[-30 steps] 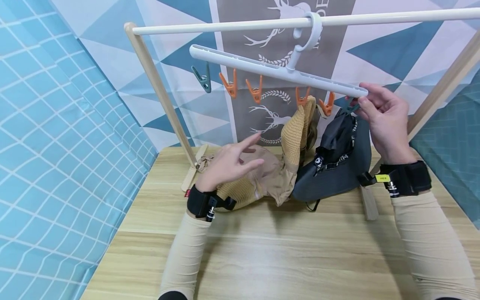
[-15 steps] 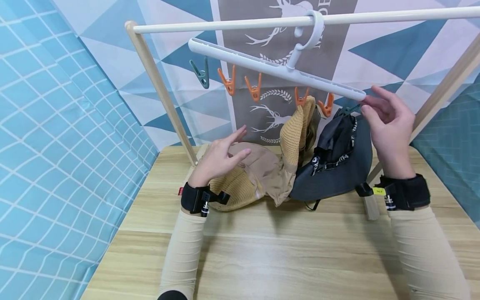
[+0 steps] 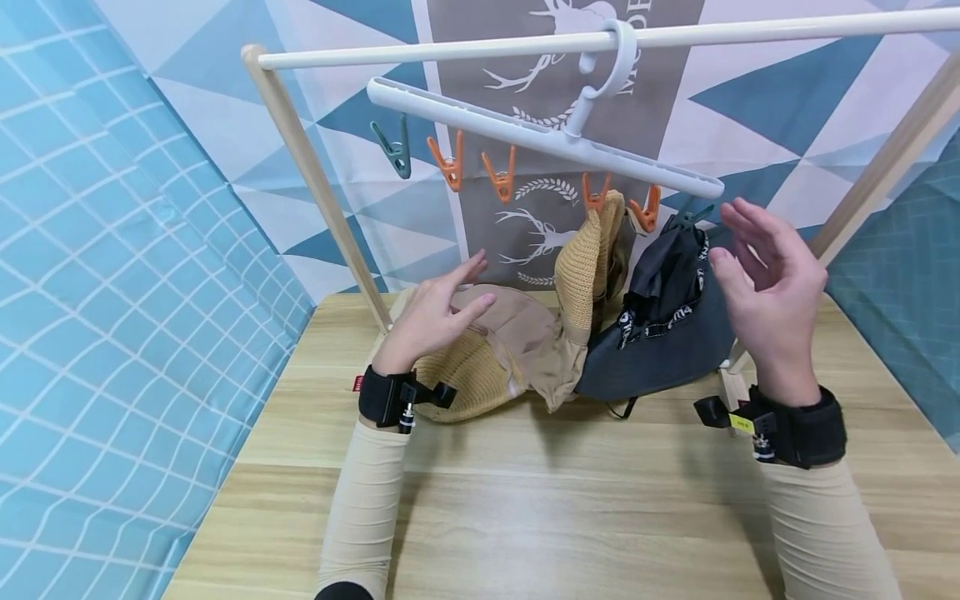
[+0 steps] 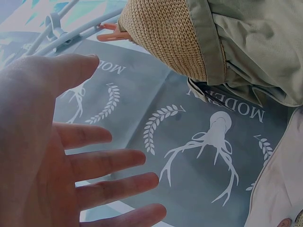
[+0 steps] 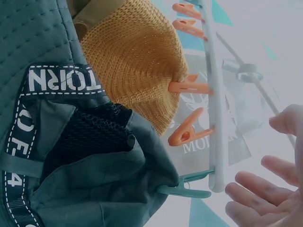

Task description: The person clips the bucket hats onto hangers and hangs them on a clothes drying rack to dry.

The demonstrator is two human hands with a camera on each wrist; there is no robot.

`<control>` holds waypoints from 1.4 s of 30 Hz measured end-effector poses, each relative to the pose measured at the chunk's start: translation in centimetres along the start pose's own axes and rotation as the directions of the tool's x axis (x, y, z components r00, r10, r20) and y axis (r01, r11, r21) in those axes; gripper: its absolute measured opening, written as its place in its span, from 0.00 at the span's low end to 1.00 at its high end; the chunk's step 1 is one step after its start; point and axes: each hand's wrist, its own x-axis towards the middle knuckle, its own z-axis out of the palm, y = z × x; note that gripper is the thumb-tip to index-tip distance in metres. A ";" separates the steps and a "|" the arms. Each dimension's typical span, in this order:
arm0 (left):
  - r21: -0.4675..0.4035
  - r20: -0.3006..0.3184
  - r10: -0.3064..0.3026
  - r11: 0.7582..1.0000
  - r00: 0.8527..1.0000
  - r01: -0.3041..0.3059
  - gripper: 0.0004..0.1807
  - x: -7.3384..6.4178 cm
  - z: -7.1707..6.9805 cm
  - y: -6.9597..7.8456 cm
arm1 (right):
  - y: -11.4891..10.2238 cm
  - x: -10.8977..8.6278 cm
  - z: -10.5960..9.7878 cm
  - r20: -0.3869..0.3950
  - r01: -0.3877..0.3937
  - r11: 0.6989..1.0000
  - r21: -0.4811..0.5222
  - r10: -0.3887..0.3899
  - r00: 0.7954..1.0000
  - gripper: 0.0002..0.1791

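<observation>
A white clip hanger [image 3: 487, 122] hangs tilted, its right end lower. Just below that end, my right hand [image 3: 780, 292] is held up beside it with fingers apart, holding nothing. A green clothespin [image 5: 182, 190] there grips the crown of a dark bucket hat [image 3: 663, 333], whose lettered strap [image 5: 61, 80] shows in the right wrist view. An orange clothespin [image 3: 596, 193] bites a straw hat [image 3: 581, 262] with fabric lining. My left hand [image 3: 427, 325] hovers with spread fingers over a tan hat [image 3: 468, 379] with a woven brim, lying on the table.
The hanger's hook goes over a white rail [image 3: 450, 52] on wooden posts [image 3: 315, 183]. More orange clothespins [image 3: 501, 175] and a green clothespin [image 3: 395, 150] dangle at left with nothing in them. Patterned cloth backs the wooden table [image 3: 487, 517].
My right hand has let go of the hanger's right end and drawn down from it. The left hand has drifted left and spread away from the straw hat. The hats stay hanging.
</observation>
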 end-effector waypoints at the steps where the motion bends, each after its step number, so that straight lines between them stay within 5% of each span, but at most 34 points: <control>1: 0.000 -0.001 -0.002 1.000 1.000 0.002 0.36 0.0 0.0 0.0 | -0.1 -0.1 0.1 0.000 0.016 1.000 -0.007 -0.016 1.000 0.26; 4: 0.003 0.001 -0.008 1.000 1.000 0.008 0.36 0.0 0.1 -0.1 | -0.3 -0.3 0.6 0.019 0.112 0.992 -0.059 -0.111 0.994 0.25; 6: 0.008 0.005 -0.009 1.000 1.000 0.009 0.37 0.0 0.1 -0.1 | -0.5 -0.5 1.1 0.079 0.237 0.962 -0.137 -0.228 0.970 0.25; 8: 0.010 0.008 -0.010 1.000 1.000 0.010 0.37 0.0 0.1 -0.1 | -0.6 -0.7 1.7 0.179 0.399 0.895 -0.200 -0.367 0.913 0.29; 10: 0.008 0.011 -0.011 1.000 1.000 0.011 0.37 0.1 0.1 -0.1 | -0.7 -1.0 2.4 0.281 0.553 0.804 -0.218 -0.491 0.825 0.33; 14: 0.002 0.009 -0.007 1.000 1.000 0.007 0.35 0.0 0.1 -0.1 | -0.8 -1.8 3.8 0.424 0.705 0.686 -0.180 -0.592 0.685 0.31; 17: 0.005 0.006 -0.001 1.000 1.000 0.001 0.33 0.1 0.1 -0.1 | -0.8 -2.7 4.6 0.500 0.753 0.638 -0.161 -0.605 0.620 0.30; 25: 0.065 0.004 0.023 0.998 1.000 -0.023 0.32 0.2 0.4 0.0 | -0.7 -4.5 6.0 0.643 0.800 0.595 -0.070 -0.587 0.492 0.31; 28: 0.073 0.006 0.022 0.997 1.000 -0.023 0.32 0.2 0.4 0.1 | -0.4 -4.9 6.3 0.690 0.793 0.606 -0.066 -0.547 0.475 0.28; 36: 0.088 0.007 0.017 0.996 1.000 -0.017 0.32 0.2 0.5 0.1 | 0.1 -4.9 6.2 0.730 0.768 0.635 -0.089 -0.483 0.484 0.19; 42: 0.003 -0.028 -0.008 1.000 1.000 0.008 0.29 0.4 0.6 -2.3 | 0.0 -4.4 5.6 0.712 0.760 0.643 -0.091 -0.491 0.501 0.13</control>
